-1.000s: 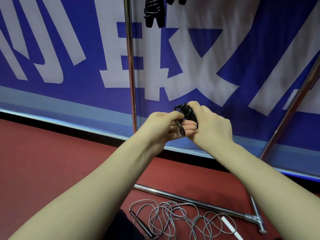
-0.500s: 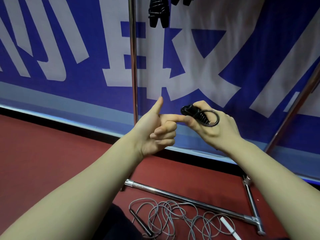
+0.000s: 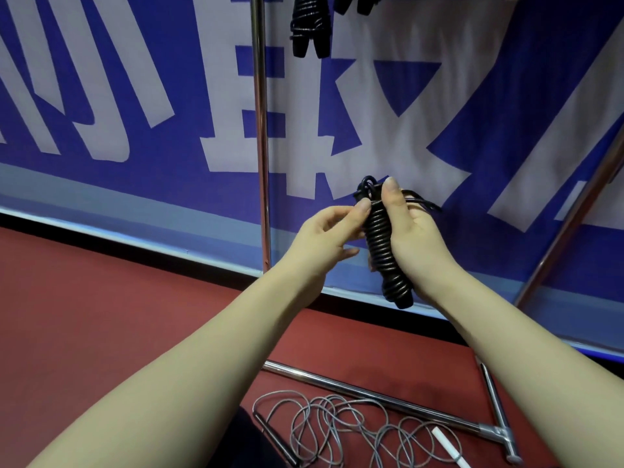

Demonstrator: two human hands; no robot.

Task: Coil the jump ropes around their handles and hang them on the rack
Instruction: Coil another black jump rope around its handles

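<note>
A black jump rope [image 3: 385, 251], wound tightly round its handles, stands nearly upright in front of me. My right hand [image 3: 410, 238] grips the bundle from the right, thumb up along its top. A short loose loop sticks out behind that hand. My left hand [image 3: 326, 236] touches the upper coils with its thumb and fingertips from the left. Another coiled black rope [image 3: 309, 25] hangs from the rack at the top edge. A grey jump rope [image 3: 341, 430] lies uncoiled on the floor below, with one dark and one white handle.
The chrome rack has an upright pole [image 3: 260, 130], a slanted pole [image 3: 574, 217] at the right and a base bar [image 3: 371, 400] on the red floor. A blue and white banner [image 3: 135, 96] covers the wall behind.
The bundle has turned from lying sideways in my right hand to standing nearly upright. My left hand, which pointed a finger at its end, now touches the upper coils. The view has tilted slightly.
</note>
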